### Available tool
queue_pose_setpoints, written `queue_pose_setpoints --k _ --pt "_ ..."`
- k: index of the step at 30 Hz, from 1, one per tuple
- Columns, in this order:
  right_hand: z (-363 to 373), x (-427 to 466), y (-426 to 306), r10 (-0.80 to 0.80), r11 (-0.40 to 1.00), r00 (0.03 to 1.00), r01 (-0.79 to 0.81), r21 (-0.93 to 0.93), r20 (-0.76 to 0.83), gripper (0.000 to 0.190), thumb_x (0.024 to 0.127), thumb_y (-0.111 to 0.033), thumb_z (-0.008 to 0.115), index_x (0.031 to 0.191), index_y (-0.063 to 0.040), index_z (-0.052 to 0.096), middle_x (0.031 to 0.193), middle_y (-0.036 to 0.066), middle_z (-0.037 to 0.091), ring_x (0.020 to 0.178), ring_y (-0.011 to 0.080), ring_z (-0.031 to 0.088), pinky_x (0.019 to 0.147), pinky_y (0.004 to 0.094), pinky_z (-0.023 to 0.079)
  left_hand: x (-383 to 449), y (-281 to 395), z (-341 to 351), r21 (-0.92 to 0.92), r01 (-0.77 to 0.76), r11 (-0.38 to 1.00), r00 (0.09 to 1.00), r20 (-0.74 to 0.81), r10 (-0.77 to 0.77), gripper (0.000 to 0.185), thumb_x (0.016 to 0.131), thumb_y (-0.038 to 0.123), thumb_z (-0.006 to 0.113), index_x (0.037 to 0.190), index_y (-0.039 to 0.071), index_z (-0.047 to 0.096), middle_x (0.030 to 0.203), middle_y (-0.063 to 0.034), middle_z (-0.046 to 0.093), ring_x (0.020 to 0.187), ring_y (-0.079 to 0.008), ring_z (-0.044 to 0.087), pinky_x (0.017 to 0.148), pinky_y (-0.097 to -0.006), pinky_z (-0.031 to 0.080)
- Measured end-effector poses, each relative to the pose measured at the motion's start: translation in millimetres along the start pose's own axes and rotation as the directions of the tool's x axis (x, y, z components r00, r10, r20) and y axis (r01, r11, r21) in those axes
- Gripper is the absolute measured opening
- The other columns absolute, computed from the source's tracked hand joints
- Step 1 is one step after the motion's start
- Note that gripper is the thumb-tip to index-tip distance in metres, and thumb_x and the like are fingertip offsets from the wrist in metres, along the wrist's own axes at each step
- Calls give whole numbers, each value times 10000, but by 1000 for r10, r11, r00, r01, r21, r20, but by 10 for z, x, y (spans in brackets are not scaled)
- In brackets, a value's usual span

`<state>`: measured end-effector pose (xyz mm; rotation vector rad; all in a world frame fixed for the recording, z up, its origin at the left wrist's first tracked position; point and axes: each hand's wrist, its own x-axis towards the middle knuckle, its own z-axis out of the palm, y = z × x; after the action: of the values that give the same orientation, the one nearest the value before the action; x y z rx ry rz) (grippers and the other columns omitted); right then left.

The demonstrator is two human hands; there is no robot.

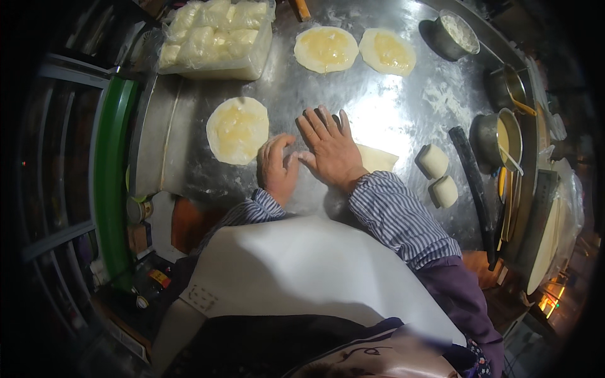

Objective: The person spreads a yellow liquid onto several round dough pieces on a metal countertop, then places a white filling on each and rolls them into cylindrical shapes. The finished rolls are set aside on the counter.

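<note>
My right hand [331, 149] lies palm down over the steel worktop [293, 90], its fingers spread and nothing held. Beside its wrist a flat, pale sheet of dough [378, 158] shows, partly hidden by the hand. My left hand [279, 171] is loosely curled just left of it, with a gap between thumb and forefinger and nothing visible in it. Close to the left fingers lies a round flattened dough [237, 131] with a yellowish wet patch on top. Two more dough rounds, a left one [326, 49] and a right one [387, 52], lie farther back, coated with glossy yellow liquid.
Two dough pieces [434, 161] sit at right, beside a dark rod [472, 189]. Along the right edge stand a metal bowl of flour [457, 33], a pot [508, 87] and a pot of yellow liquid [509, 137]. A plastic tub [255, 59] holding bagged dough occupies the back left.
</note>
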<state>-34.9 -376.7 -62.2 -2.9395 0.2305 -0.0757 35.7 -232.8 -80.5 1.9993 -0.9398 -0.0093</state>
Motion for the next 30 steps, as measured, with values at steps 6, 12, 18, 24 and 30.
queue_pose_setpoints --k 6,12,18,24,30 --pt "-200 -135 343 217 821 965 -99 563 -146 605 987 -403 318 1503 -104 217 1561 140 205 1449 337 133 1156 532 28 19 -19 0 -53 18 998 1000 25 -17 312 826 18 572 1136 16 536 1103 -141 584 1047 -314 534 950 -404 399" --pt "-79 -658 691 332 942 937 -324 91 -104 653 984 -472 313 1499 -81 220 1549 176 209 1437 374 151 1141 562 39 10 -17 27 -11 10 1000 1000 22 -10 302 833 28 571 1132 19 533 1090 -134 586 1024 -299 535 938 -397 399" --pt "-166 -393 797 439 830 885 -335 446 -154 601 992 -406 360 1491 -91 247 1548 149 231 1439 342 172 1137 572 46 17 -25 44 10 -6 1000 1000 15 6 296 841 31 566 1134 20 530 1076 -130 590 1019 -298 535 931 -395 401" --pt "-123 -226 337 203 979 977 -202 25 -63 616 980 -434 385 1487 -108 258 1553 119 224 1439 335 168 1152 556 56 -7 -23 54 38 39 999 999 36 -40 300 853 41 563 1150 24 526 1077 -128 596 1017 -296 535 931 -403 399" --pt "-129 -228 453 337 909 920 -263 322 -199 625 977 -452 379 1482 -101 265 1541 123 254 1434 325 195 1143 554 103 6 -30 86 67 12 998 1000 23 -13 300 863 60 568 1158 27 522 1068 -128 603 1024 -290 533 927 -405 399"
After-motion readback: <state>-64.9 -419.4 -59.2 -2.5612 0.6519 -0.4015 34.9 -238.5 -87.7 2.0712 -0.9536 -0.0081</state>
